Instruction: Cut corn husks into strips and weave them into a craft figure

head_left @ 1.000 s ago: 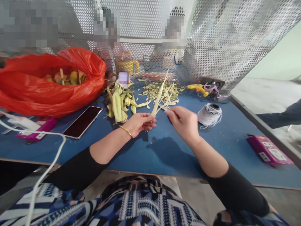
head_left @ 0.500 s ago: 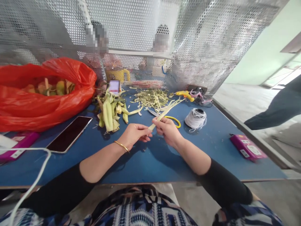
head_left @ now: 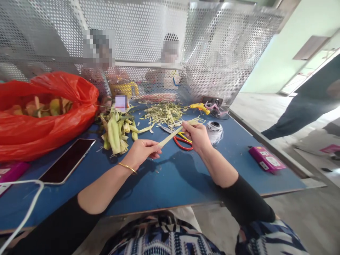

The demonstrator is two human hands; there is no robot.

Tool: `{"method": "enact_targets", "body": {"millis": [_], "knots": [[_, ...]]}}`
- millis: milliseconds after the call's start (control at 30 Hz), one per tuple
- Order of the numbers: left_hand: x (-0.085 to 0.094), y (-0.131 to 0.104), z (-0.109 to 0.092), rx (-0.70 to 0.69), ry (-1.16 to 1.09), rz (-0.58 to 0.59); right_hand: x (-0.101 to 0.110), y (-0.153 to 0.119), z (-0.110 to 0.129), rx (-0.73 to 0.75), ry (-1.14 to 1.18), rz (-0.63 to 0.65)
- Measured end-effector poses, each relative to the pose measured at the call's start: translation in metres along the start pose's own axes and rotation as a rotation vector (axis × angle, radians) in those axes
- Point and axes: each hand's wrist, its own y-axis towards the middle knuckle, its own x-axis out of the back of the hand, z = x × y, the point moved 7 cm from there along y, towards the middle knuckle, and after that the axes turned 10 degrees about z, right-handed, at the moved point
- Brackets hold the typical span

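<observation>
Your left hand (head_left: 142, 153) pinches the near end of a pale husk strip (head_left: 170, 136) between thumb and fingertips, and your right hand (head_left: 197, 136) pinches the same strip farther along, so it runs taut and slanting between the two hands, raised above the blue table (head_left: 172, 177). Beyond your right hand the strip frays into thin split ends. Just under and behind that hand lie scissors (head_left: 182, 140) with red and yellow handles, flat on the table, and right beside them a spool of white string (head_left: 214, 130). To the left of your left hand sits a pile of green husks (head_left: 117, 131), with a heap of shredded strips (head_left: 163, 112) behind. A phone (head_left: 67, 161) lies face up near the left edge, next to a red plastic bag (head_left: 45, 113). A pink box (head_left: 266, 159) rests at the right edge.
</observation>
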Motion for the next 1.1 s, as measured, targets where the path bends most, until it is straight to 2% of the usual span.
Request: {"method": "enact_targets", "body": {"millis": [167,433,700,867,967,1067,1100], "knots": [[0.009,-0.001,-0.009,-0.026,0.063,-0.012,0.005,0.003,0.003,0.011,-0.058,-0.006],[0.016,0.000,-0.012,-0.026,0.112,-0.024,0.010,0.004,0.000,-0.037,0.009,-0.081],[0.034,0.006,-0.021,-0.128,0.209,-0.092,0.004,0.001,0.006,0.015,-0.068,-0.024],[0.038,0.011,-0.029,-0.105,0.262,-0.019,-0.003,-0.002,0.005,0.071,-0.088,-0.009],[0.040,0.009,-0.038,-0.122,0.375,0.014,-0.004,-0.004,0.003,0.097,-0.095,-0.043],[0.039,0.002,-0.056,-0.231,0.481,-0.103,-0.006,-0.005,-0.002,0.094,-0.117,-0.062],[0.034,-0.001,-0.063,-0.285,0.522,-0.142,-0.008,-0.005,-0.005,0.089,-0.124,-0.058]]}}
